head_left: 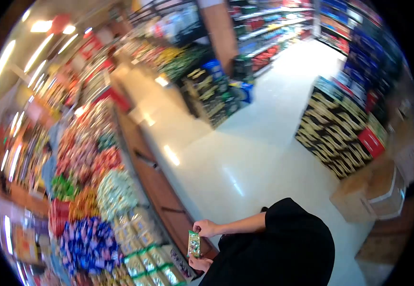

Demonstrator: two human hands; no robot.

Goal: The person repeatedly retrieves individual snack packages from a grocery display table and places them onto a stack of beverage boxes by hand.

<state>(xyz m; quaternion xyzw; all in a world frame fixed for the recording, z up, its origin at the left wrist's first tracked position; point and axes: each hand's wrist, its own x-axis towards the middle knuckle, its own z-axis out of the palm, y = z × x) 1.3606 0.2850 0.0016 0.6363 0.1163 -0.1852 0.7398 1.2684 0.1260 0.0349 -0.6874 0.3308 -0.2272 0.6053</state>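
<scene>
A small green-edged packet (194, 244) with a patterned, shiny wrapper is held up between my two hands. My right hand (206, 228), reaching out from a black sleeve, pinches its upper end. At the lower end, the fingers of my left hand (200, 263) close on the wrapper; part of that hand is hidden by the black clothing. Beside the hands, on the sweets counter, lie rows of gold-coloured packs (147, 262) with green edges. Blue-wrapped sweets (90, 245) and pale green-wrapped sweets (116, 192) are heaped farther along it.
The counter's brown side panel (154, 178) runs along a shiny pale floor (207, 162). Cardboard boxes (371, 193) stand at right, near a stack of black-and-gold cartons (333, 131). Another carton stack (211, 97) and stocked shelves (273, 28) are farther off.
</scene>
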